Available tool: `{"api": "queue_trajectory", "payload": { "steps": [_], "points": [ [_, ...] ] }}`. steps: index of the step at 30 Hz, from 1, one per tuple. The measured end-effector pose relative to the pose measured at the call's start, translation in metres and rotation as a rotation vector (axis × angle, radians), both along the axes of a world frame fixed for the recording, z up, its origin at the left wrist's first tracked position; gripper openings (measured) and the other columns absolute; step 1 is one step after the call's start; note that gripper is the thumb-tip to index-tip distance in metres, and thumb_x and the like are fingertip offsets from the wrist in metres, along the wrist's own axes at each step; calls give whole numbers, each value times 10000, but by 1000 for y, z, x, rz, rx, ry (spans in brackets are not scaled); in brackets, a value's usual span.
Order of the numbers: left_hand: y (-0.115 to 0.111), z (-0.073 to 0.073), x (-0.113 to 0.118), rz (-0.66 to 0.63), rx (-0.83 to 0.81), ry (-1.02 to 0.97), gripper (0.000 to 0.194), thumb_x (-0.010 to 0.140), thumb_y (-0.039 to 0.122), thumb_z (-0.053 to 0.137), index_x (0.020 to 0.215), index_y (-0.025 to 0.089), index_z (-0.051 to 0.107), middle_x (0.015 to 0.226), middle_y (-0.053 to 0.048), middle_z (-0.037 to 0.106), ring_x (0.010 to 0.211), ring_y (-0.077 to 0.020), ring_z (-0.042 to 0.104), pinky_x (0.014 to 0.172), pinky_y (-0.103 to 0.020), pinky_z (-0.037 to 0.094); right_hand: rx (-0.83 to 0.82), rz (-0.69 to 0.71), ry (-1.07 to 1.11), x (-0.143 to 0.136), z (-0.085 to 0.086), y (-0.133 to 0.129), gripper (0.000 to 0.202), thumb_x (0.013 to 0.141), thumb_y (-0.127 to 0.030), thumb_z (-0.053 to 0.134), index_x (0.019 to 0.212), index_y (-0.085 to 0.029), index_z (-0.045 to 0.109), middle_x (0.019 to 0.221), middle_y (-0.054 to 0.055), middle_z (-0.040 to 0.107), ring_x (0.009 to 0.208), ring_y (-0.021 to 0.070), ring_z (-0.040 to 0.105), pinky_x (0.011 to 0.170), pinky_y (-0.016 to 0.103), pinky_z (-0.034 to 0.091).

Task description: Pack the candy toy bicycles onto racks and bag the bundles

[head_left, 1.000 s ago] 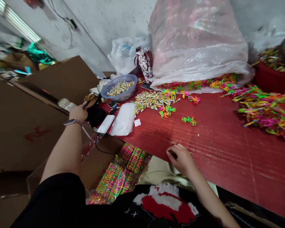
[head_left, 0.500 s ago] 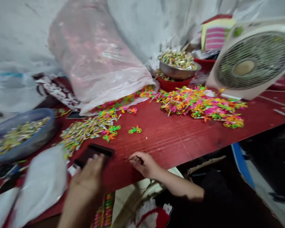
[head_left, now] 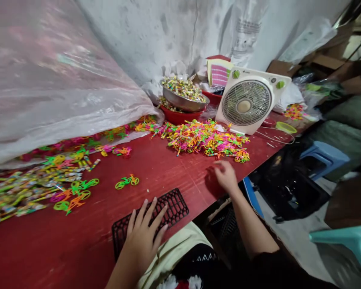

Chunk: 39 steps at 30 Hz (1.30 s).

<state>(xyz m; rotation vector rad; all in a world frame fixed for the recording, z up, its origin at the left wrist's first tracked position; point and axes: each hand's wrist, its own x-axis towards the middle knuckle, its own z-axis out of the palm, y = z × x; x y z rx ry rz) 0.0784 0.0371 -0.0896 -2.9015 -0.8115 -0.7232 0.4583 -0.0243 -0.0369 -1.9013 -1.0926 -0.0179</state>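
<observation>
My left hand (head_left: 142,235) lies with fingers spread on a black slotted plastic tray (head_left: 176,206) at the front edge of the red table (head_left: 165,168). Over the table's right part is my right hand (head_left: 226,176), its fingers partly curled and nothing visible in them, just in front of a heap of colourful plastic pieces (head_left: 198,138). A small green and orange bicycle-shaped piece (head_left: 126,182) lies beyond the tray. More such pieces (head_left: 75,194) lie beside a pile of wrapped sticks (head_left: 24,192) on the left.
A big translucent bag (head_left: 63,80) leans at the back left. Behind the heap are a metal bowl (head_left: 183,100) on a red basin (head_left: 182,116) and a box fan (head_left: 246,102). Blue (head_left: 326,156) and teal (head_left: 345,237) stools stand at the right.
The view has swung right. The black tray, earlier by the wrapped sticks under my left hand, now lies farther right at the table's front edge. My right hand has moved toward the colourful heap.
</observation>
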Motion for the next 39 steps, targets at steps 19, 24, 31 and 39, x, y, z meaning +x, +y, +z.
{"api": "queue_trajectory", "payload": {
  "steps": [19, 24, 31, 39],
  "points": [
    [-7, 7, 2, 16, -38, 67, 570, 1025, 354, 510, 1584, 245, 483, 1690, -153, 377, 1535, -335, 404, 1257, -572, 217, -218, -330, -228, 123, -28, -24, 561, 915, -603, 553, 1238, -180, 730, 1214, 173, 697, 1148, 316, 616, 1083, 475, 457],
    [-8, 9, 2, 26, -61, 80, 551, 1032, 344, 498, 1573, 244, 500, 1687, -163, 378, 1537, -348, 402, 1240, -602, 257, -160, -249, -236, 85, -36, -33, 541, 912, -637, 575, 1184, -205, 754, 1182, 158, 679, 1140, 321, 620, 1069, 494, 465],
    [-12, 12, 4, 56, -126, 59, 513, 1040, 349, 504, 1544, 262, 542, 1666, -159, 418, 1525, -370, 420, 1236, -639, 271, -177, -169, -203, 37, -32, -27, 526, 896, -648, 623, 1178, -220, 741, 1197, 156, 656, 1166, 338, 597, 1082, 519, 450],
    [-27, 16, 12, -19, -163, 82, 511, 1048, 382, 512, 1554, 315, 521, 1708, -125, 347, 1547, -334, 399, 1251, -615, 271, -263, -121, -119, -49, -27, -4, 574, 925, -710, 578, 1223, -236, 706, 1267, 151, 634, 1202, 351, 557, 1070, 536, 438]
  ]
}}
